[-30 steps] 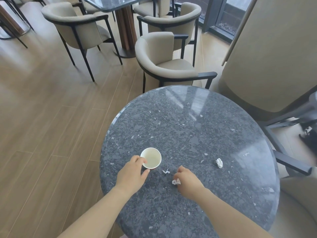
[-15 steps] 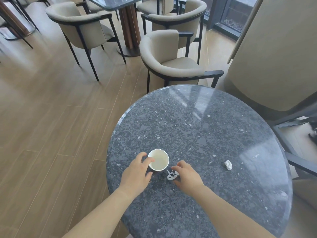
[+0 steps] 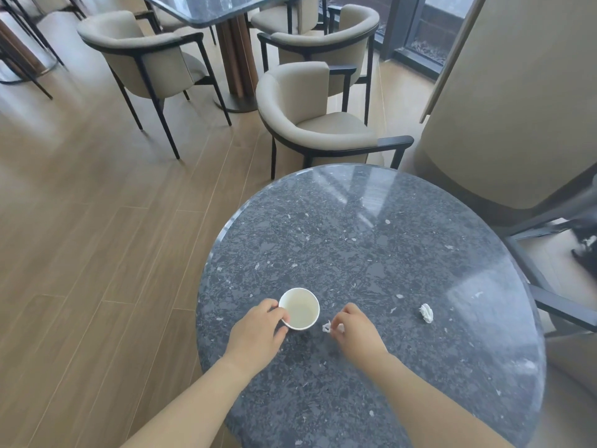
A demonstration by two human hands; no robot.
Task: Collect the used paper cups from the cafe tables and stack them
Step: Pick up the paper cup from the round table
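A white paper cup (image 3: 300, 310) stands upright near the front left of the round dark stone table (image 3: 371, 240). It looks empty. My left hand (image 3: 258, 331) grips the cup's left side, fingers and thumb curled round its wall. Just to the right of the cup, my right hand (image 3: 357, 328) pinches small white paper scraps (image 3: 328, 327) at its fingertips, low over the tabletop.
A crumpled white paper ball (image 3: 426, 313) lies on the table to the right. A beige armchair (image 3: 310, 124) stands behind the table, a large one (image 3: 517, 108) at the right. More chairs and another table (image 3: 226, 11) are farther back. Wooden floor lies to the left.
My right hand slid left toward the cup and gathered the paper scraps at its fingertips. My left hand kept hold of the cup. The camera shifted so the table sits further right.
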